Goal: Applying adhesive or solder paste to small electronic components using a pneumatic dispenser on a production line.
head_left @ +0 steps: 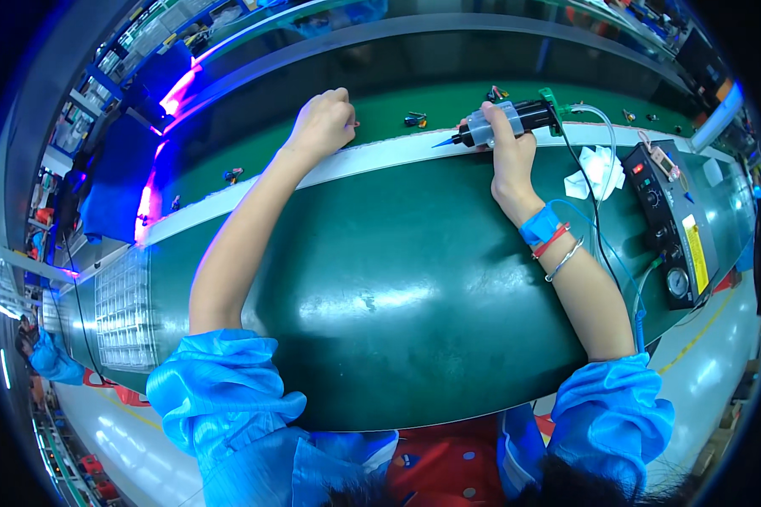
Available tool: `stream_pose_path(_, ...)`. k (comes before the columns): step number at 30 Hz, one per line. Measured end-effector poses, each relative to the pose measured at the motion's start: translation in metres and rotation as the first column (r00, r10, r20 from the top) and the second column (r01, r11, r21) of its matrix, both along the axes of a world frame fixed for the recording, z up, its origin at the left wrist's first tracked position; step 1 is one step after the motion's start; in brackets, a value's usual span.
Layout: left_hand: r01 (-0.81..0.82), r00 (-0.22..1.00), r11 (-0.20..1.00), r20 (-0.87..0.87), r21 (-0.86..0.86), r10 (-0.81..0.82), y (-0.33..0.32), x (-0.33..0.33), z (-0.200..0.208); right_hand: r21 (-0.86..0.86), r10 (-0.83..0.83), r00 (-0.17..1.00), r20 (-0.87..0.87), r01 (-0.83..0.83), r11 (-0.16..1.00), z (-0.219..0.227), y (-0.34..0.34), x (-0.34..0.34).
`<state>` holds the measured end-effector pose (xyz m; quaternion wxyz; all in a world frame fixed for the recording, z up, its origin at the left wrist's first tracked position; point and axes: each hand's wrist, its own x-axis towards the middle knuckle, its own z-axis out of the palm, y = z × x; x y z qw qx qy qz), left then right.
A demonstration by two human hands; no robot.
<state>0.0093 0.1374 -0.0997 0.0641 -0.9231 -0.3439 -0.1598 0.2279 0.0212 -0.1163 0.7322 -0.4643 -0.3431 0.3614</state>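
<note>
My right hand (509, 144) grips a glue dispensing syringe (506, 118) with a clear barrel, a black body and a blue needle tip that points left over the white rail (380, 156). A thin hose runs from the syringe's green end cap to the right. My left hand (323, 122) is stretched past the white rail onto the green conveyor belt (254, 160), fingers curled on a tiny part whose red tip shows by the knuckles. A small multicoloured part (414, 120) lies on the belt between my hands. A blue strap, a red band and a silver bangle circle my right wrist.
A black dispenser control box (672, 220) with a gauge and a red switch sits at the right, beside a crumpled white tissue (596, 171). A clear compartment tray (125, 308) lies at the left. More small parts (232, 176) dot the belt. The dark green mat (397, 279) spreads before me.
</note>
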Motion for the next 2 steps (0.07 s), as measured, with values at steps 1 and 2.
stream_pose_path(1, -0.072, 0.996, 0.997, -0.048, 0.018, 0.073, 0.0004, -0.0009, 0.0005, 0.001, -0.002, 1.0, 0.01, 0.001, 1.0, -0.0001, 0.0008, -0.0001)
stream_pose_path(2, -0.142, 0.985, 0.989, -0.096, 0.036, 0.145, -0.001, -0.0019, 0.0008, -0.002, -0.004, 1.0, 0.019, 0.004, 1.0, -0.0004, 0.0003, -0.0002)
